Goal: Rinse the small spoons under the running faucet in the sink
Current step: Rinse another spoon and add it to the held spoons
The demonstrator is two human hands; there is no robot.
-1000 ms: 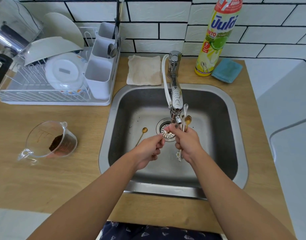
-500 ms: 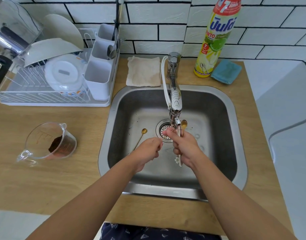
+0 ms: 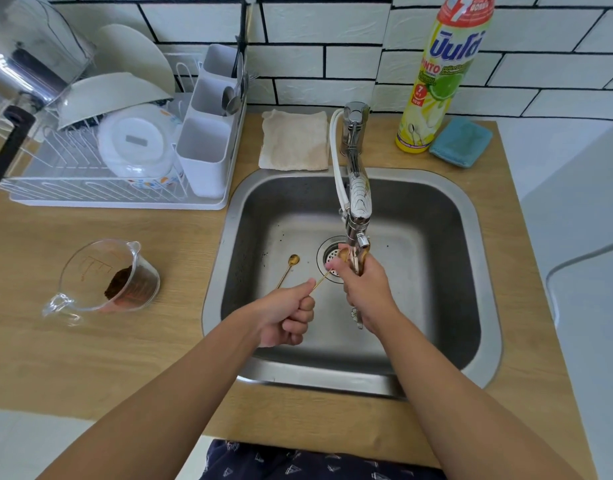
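My right hand point(image 3: 365, 289) is closed around a bundle of small spoons point(image 3: 357, 263), their bowls just under the outlet of the chrome faucet point(image 3: 358, 199). Handle ends stick out below the fist. My left hand point(image 3: 291, 313) pinches the handle end of one thin gold spoon point(image 3: 324, 278), whose bowl reaches up beside the bundle at the outlet. Another gold spoon point(image 3: 288, 270) lies loose on the floor of the steel sink point(image 3: 216, 271), left of the drain point(image 3: 327, 252). I cannot make out the water stream.
A white dish rack point(image 3: 118, 199) with bowls and a cutlery holder stands left of the sink. A clear measuring cup point(image 3: 107, 275) with brown residue sits on the wooden counter. Behind the sink are a folded cloth point(image 3: 294, 140), a dish soap bottle point(image 3: 440, 74) and a blue sponge point(image 3: 460, 142).
My left hand has drawn back to the left with one gold spoon pinched by its handle. My right hand has lowered the bundle so the spoon bowls sit under the faucet outlet.
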